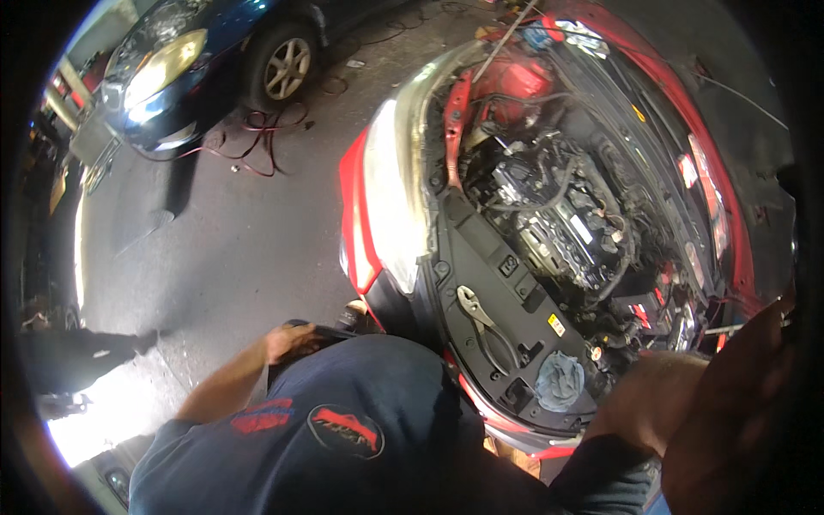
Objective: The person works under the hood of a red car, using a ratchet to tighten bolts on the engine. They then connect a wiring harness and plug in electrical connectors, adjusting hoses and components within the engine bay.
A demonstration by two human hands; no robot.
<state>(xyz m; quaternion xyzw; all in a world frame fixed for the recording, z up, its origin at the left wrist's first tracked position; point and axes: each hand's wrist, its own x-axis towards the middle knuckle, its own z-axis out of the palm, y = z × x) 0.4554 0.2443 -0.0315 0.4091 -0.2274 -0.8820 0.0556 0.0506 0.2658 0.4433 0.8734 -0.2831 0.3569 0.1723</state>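
My left hand (pixel 290 341) is at my left side, by the front of the red car (pixel 361 249). Its fingers are curled on something dark that I cannot make out. My right arm (pixel 657 395) is bent and raised close on the right, dark and blurred at its upper part; the hand itself does not show. Slip-joint pliers (pixel 486 324) lie on the black plastic cover (pixel 468 236) at the front of the engine bay, apart from both hands. A crumpled grey-blue rag (pixel 560 383) rests on the same cover, near my right arm.
The engine (pixel 566 227) lies exposed behind the cover, with the battery (pixel 644 313) beside it. A thin prop rod (pixel 508 39) rises from the bay's far side. A dark blue car (pixel 193 69) stands at the far left. Red hose (pixel 262 142) is looped on the floor (pixel 232 232).
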